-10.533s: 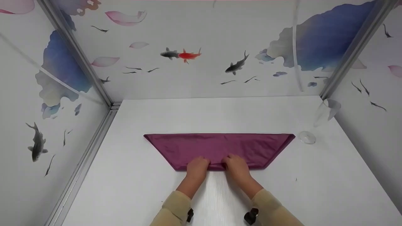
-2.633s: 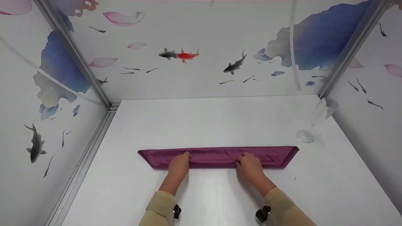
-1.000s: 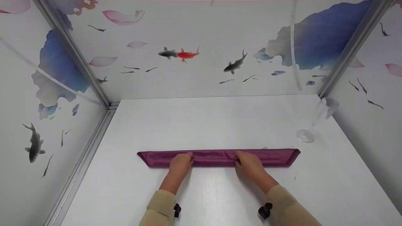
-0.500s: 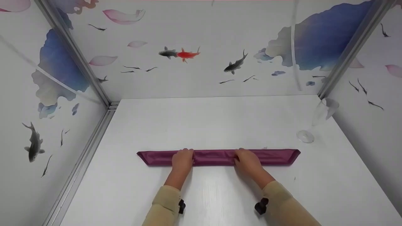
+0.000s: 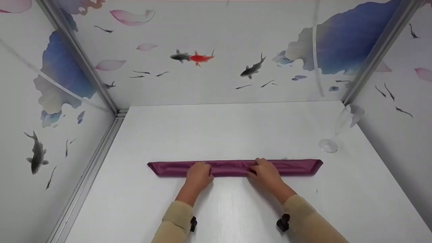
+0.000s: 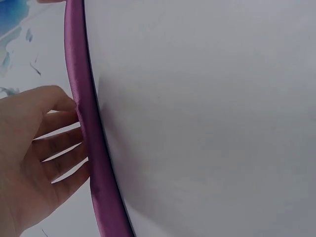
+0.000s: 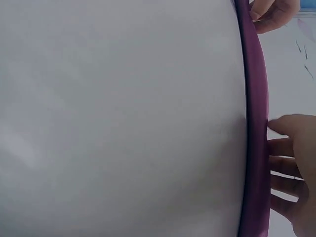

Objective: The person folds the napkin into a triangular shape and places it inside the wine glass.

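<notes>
A purple satiny cloth [image 5: 233, 168] lies folded into a long narrow strip across the white table, its two ends slanted. My left hand [image 5: 199, 175] grips it left of the middle, and my right hand [image 5: 265, 172] grips it right of the middle. In the left wrist view, the thumb and bent fingers of the left hand [image 6: 42, 148] meet along the strip [image 6: 86, 98]. The right wrist view has the right hand [image 7: 296, 168] with thumb and fingertips on the strip [image 7: 256, 98]. Part of the fingertips is hidden by the cloth.
A clear stemmed glass [image 5: 328, 146] stands at the right on the white table [image 5: 216, 131]. White panels [image 5: 216, 30] printed with fish and petals enclose the table at the back and sides. A tiny dark speck [image 5: 317, 191] lies right of the right sleeve.
The cloth has gone from a deep trapezoid to a narrow strip, its far edge now closer to me. In the last half second the strip narrowed slightly and my left hand shifted a little right.
</notes>
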Tool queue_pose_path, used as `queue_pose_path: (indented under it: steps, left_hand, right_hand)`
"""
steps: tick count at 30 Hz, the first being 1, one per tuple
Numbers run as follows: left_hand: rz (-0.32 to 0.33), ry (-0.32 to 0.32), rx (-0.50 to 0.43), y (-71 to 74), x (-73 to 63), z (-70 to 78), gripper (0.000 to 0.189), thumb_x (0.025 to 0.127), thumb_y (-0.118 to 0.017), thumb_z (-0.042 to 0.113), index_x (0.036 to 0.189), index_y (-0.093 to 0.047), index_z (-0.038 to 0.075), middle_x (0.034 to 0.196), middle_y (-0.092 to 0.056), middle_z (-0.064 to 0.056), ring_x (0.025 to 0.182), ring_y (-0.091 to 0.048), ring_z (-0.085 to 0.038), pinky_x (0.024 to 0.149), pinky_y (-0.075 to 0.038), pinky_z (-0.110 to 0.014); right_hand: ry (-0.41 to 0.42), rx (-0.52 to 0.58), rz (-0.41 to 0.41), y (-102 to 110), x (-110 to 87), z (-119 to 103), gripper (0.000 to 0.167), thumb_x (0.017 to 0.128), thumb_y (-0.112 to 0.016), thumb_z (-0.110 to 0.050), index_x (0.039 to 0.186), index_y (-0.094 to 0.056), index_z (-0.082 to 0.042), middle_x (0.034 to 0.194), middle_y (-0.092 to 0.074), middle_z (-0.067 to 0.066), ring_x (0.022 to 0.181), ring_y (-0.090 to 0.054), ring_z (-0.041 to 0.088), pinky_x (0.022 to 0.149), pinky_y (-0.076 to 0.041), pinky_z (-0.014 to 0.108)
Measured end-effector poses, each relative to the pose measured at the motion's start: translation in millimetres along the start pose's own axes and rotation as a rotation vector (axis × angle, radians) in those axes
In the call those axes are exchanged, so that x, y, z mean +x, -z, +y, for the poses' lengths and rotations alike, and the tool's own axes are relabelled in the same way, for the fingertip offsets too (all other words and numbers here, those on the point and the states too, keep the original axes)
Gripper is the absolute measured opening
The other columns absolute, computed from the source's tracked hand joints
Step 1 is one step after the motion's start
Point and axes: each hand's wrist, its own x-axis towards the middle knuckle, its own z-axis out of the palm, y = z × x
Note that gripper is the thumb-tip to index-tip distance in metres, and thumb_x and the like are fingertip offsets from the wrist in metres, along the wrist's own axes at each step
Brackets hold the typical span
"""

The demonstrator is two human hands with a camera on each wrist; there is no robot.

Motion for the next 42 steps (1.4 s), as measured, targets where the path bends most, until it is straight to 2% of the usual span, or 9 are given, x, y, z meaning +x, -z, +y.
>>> queue_pose_path:
  steps: [2,5,9,13,16,25,30,35,42]
  left_hand:
    - [-0.024,0.003,-0.010,0.3,-0.4,-0.2,0.015,0.080,-0.076,0.016,0.082,-0.066,0.005,0.086,-0.063,-0.007,0.088,-0.062,-0.027,0.077,-0.052,-0.043]
    - [-0.038,0.001,0.007,-1.1,1.6,-0.7,0.022,0.078,-0.081,0.017,0.088,-0.067,0.004,0.090,-0.064,-0.009,0.092,-0.062,-0.028,0.081,-0.052,-0.043]
    - [-0.043,0.004,0.036,-3.0,5.3,-0.9,0.023,0.077,-0.083,0.017,0.090,-0.067,0.005,0.091,-0.065,-0.009,0.091,-0.062,-0.028,0.080,-0.052,-0.041]
    - [-0.065,0.018,0.046,-1.6,10.3,-0.6,0.014,0.082,-0.079,0.016,0.088,-0.070,0.008,0.085,-0.065,-0.005,0.085,-0.063,-0.025,0.074,-0.053,-0.038]
    - [-0.091,0.039,0.040,0.4,15.5,-0.9,0.007,0.086,-0.076,0.016,0.088,-0.074,0.009,0.084,-0.066,-0.003,0.083,-0.062,-0.024,0.073,-0.053,-0.036]
    - [-0.106,0.083,-0.009,-1.2,26.2,-5.4,0.015,0.093,-0.068,0.019,0.098,-0.076,0.007,0.091,-0.062,-0.008,0.088,-0.063,-0.027,0.077,-0.053,-0.039]
    - [-0.099,0.083,-0.036,-2.6,29.0,-7.8,0.019,0.095,-0.064,0.020,0.097,-0.074,0.004,0.092,-0.060,-0.011,0.090,-0.062,-0.029,0.078,-0.053,-0.042]
    - [-0.098,0.072,-0.050,-2.1,33.3,-9.8,0.020,0.097,-0.062,0.020,0.098,-0.074,0.003,0.090,-0.062,-0.010,0.090,-0.062,-0.029,0.080,-0.052,-0.040]
    - [-0.120,0.146,-0.152,-2.1,41.5,-9.1,0.015,0.095,-0.065,0.019,0.103,-0.069,0.007,0.099,-0.066,-0.008,0.096,-0.063,-0.028,0.082,-0.052,-0.041]
  right_hand:
    - [0.000,-0.026,-0.044,1.1,-0.2,0.2,0.029,0.085,-0.077,-0.029,0.093,-0.074,-0.001,0.092,-0.056,0.008,0.082,-0.053,0.024,0.075,-0.050,0.039]
    - [0.019,-0.059,-0.065,2.1,-0.2,0.4,0.031,0.084,-0.078,-0.027,0.100,-0.074,0.000,0.094,-0.057,0.009,0.084,-0.055,0.025,0.078,-0.050,0.040]
    - [0.045,-0.063,-0.036,2.5,0.6,1.2,0.023,0.085,-0.077,-0.019,0.097,-0.074,0.000,0.089,-0.056,0.008,0.080,-0.056,0.025,0.075,-0.050,0.041]
    - [0.064,-0.039,0.012,1.8,2.6,4.0,0.014,0.085,-0.076,-0.014,0.092,-0.074,-0.002,0.084,-0.057,0.006,0.076,-0.057,0.025,0.071,-0.051,0.040]
    - [0.067,-0.013,0.036,0.3,5.0,7.0,0.013,0.085,-0.075,-0.012,0.094,-0.074,-0.003,0.083,-0.059,0.005,0.076,-0.060,0.025,0.071,-0.051,0.040]
    - [-0.002,0.067,0.001,0.6,14.8,9.6,0.016,0.091,-0.068,-0.013,0.104,-0.072,-0.005,0.088,-0.066,0.005,0.086,-0.063,0.027,0.079,-0.051,0.043]
    - [-0.029,0.107,-0.026,4.2,20.6,8.4,0.011,0.093,-0.066,-0.011,0.102,-0.071,-0.006,0.093,-0.069,0.005,0.090,-0.064,0.026,0.083,-0.051,0.042]
    - [-0.044,0.114,-0.035,5.8,25.6,7.6,0.011,0.093,-0.066,-0.012,0.100,-0.071,-0.006,0.092,-0.067,0.005,0.090,-0.063,0.027,0.083,-0.050,0.043]
    - [-0.087,0.112,-0.044,3.5,31.7,7.2,0.010,0.093,-0.067,-0.014,0.097,-0.073,-0.007,0.088,-0.063,0.004,0.087,-0.063,0.026,0.079,-0.051,0.041]
